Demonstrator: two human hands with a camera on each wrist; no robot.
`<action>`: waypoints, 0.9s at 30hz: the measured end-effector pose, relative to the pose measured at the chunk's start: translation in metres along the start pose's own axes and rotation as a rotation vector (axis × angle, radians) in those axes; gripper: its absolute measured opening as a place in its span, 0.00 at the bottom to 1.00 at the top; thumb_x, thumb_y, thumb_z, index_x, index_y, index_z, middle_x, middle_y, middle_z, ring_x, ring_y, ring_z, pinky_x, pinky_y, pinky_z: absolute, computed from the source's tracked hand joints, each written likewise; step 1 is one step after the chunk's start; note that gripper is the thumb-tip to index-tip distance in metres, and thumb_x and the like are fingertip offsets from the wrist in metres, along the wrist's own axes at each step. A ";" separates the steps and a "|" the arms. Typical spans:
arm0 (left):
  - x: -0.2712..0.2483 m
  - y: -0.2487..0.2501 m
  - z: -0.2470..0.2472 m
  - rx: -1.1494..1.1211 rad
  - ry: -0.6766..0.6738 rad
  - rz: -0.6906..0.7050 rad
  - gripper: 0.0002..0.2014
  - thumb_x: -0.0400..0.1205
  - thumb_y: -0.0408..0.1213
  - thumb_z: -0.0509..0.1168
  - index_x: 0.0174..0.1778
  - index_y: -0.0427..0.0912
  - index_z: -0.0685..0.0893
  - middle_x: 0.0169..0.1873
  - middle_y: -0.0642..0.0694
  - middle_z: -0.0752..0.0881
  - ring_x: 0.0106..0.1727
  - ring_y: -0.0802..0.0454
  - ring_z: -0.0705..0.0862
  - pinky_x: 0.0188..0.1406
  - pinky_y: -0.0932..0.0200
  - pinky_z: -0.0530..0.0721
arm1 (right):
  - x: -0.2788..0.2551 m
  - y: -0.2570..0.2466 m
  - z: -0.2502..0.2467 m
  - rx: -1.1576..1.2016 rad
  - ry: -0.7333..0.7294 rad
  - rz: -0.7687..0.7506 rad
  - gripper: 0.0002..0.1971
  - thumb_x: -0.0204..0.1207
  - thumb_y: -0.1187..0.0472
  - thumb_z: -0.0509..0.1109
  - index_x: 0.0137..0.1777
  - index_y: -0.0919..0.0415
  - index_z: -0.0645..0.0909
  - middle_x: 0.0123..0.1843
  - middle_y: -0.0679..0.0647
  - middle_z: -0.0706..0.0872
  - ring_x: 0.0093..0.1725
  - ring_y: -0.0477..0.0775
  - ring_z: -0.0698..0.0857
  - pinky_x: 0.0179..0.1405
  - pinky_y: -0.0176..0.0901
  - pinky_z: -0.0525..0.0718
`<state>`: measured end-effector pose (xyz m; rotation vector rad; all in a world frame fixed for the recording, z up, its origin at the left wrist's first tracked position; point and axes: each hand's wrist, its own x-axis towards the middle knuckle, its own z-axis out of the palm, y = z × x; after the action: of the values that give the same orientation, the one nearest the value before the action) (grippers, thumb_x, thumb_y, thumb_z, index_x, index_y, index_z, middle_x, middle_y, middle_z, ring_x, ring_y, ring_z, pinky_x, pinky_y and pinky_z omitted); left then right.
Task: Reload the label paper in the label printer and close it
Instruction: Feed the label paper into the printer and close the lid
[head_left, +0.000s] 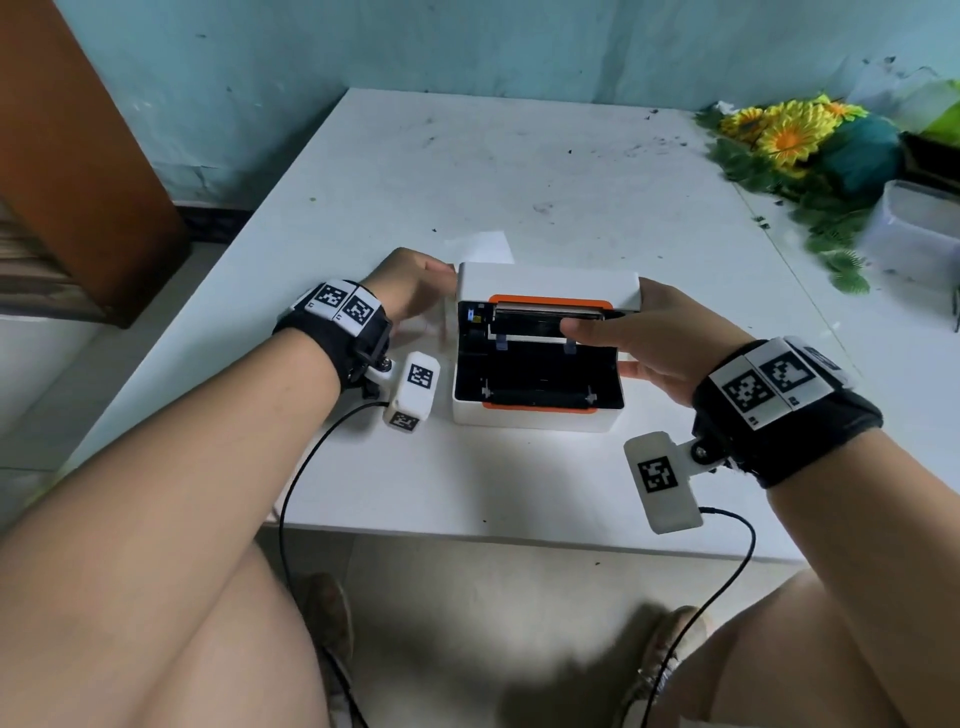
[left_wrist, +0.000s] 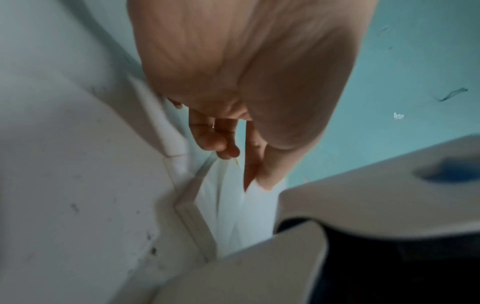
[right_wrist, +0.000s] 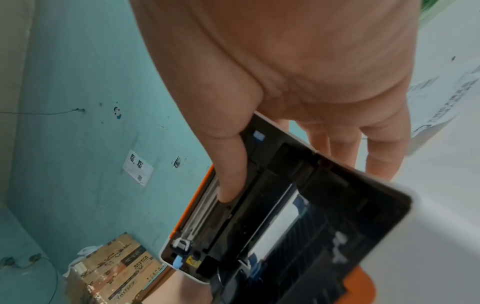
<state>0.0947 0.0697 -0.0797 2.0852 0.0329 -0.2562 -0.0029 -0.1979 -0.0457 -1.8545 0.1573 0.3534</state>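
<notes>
White surface (head_left: 519, 156) carries the label printer (head_left: 530, 418) at mid-frame, open; right hand (head_left: 654, 338) pinches its lid (head_left: 545, 278) (thumb inside). Left hand (head_left: 410, 286) reaches label paper (head_left: 491, 247) behind, grip unclear. Feed paper squarely before lowering.

On white table (head_left: 467, 171), white boxy label printer (head_left: 530, 418); left hand (head_left: 410, 286) left of it, right hand (head_left: 654, 332) right; white paper sheet (head_left: 488, 248) behind; yellow fake flowers (head_left: 784, 135) far right.

The left hand (left_wrist: 246, 72) points away, its fingers (left_wrist: 207, 139) loosely curled over a white sheet (left_wrist: 228, 201); contact is too blurred to tell. The marked tabletop (left_wrist: 64, 185) lies at left, the label printer (left_wrist: 246, 273) with raised lid (left_wrist: 363, 205) lower right.
</notes>
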 end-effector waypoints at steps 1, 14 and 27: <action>-0.001 0.000 -0.002 -0.055 0.016 0.008 0.20 0.80 0.30 0.72 0.20 0.40 0.79 0.15 0.60 0.71 0.23 0.57 0.68 0.27 0.64 0.65 | 0.001 0.000 0.000 -0.011 0.000 -0.009 0.24 0.75 0.59 0.89 0.69 0.55 0.88 0.63 0.56 0.98 0.70 0.59 0.94 0.82 0.69 0.83; -0.009 0.013 -0.004 -0.326 0.098 0.147 0.03 0.80 0.29 0.76 0.46 0.39 0.94 0.22 0.47 0.74 0.19 0.54 0.68 0.23 0.65 0.61 | 0.009 0.003 -0.008 -0.195 0.092 -0.064 0.52 0.43 0.38 0.94 0.73 0.29 0.81 0.64 0.49 0.92 0.66 0.67 0.91 0.72 0.79 0.89; -0.002 0.010 -0.004 -0.733 -0.049 -0.147 0.18 0.85 0.42 0.74 0.67 0.36 0.87 0.54 0.38 0.96 0.43 0.48 0.93 0.37 0.59 0.91 | 0.007 0.007 -0.011 -0.153 -0.001 -0.076 0.39 0.49 0.43 0.96 0.64 0.40 0.90 0.65 0.55 0.97 0.73 0.72 0.91 0.75 0.88 0.82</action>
<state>0.0952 0.0681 -0.0689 1.3477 0.2183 -0.3254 0.0035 -0.2100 -0.0508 -2.0053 0.0604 0.3205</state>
